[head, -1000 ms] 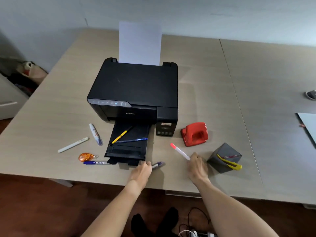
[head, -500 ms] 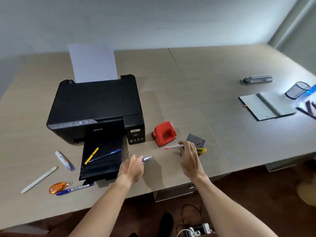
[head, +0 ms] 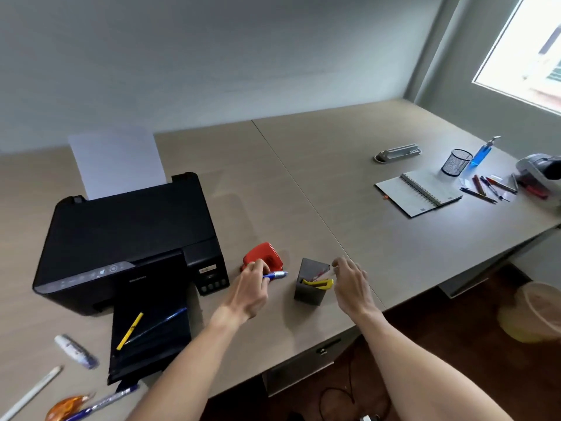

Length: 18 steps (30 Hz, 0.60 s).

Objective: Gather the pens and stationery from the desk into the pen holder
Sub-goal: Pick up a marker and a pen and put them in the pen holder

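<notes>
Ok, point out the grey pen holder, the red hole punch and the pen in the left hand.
grey pen holder (head: 308,294): head view, front wall.
red hole punch (head: 266,253): head view, top of the red body.
blue pen (head: 277,275): head view, the end sticking out past the left hand's fingers.

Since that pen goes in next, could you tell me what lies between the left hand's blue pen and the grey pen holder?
In the head view, only bare desk separates the blue pen from the pen holder.
</notes>
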Each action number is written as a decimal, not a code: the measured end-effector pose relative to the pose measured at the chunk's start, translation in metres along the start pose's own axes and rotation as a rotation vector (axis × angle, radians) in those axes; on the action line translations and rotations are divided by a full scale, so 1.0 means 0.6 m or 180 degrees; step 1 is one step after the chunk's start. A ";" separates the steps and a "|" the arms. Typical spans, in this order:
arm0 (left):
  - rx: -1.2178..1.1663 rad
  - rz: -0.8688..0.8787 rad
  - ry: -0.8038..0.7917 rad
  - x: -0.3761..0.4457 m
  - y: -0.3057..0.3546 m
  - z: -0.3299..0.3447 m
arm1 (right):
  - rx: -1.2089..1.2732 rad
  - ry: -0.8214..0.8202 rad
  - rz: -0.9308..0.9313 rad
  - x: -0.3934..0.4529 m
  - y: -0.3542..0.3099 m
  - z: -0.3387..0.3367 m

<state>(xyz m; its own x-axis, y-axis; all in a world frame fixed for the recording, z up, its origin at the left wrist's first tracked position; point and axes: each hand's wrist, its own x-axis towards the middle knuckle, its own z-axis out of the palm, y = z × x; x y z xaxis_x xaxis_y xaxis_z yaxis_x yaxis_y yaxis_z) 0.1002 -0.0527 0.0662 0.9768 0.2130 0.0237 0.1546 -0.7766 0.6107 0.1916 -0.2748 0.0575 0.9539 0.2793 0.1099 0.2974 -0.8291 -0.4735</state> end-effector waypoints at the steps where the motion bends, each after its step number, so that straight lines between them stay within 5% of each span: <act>1: -0.0041 0.0066 0.0000 0.005 0.008 0.003 | 0.0009 -0.0077 0.0018 0.000 0.000 0.001; 6: 0.0063 0.0253 -0.0104 0.036 0.043 0.009 | 0.0191 -0.0115 0.0467 -0.005 0.006 -0.001; 12: 0.0373 0.0616 0.0501 0.061 0.079 0.016 | 0.0040 -0.0335 0.0881 -0.020 0.047 -0.011; 18: 0.0459 0.0449 -0.0022 0.092 0.091 0.044 | -0.0036 -0.0418 0.0927 -0.022 0.057 -0.009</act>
<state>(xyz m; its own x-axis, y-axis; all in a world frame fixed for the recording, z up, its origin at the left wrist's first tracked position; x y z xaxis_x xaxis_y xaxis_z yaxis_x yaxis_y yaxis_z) 0.1663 -0.0991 0.0802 0.9912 0.0923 0.0953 0.0351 -0.8755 0.4820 0.1892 -0.3094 0.0449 0.9857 0.0889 -0.1429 0.0136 -0.8885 -0.4587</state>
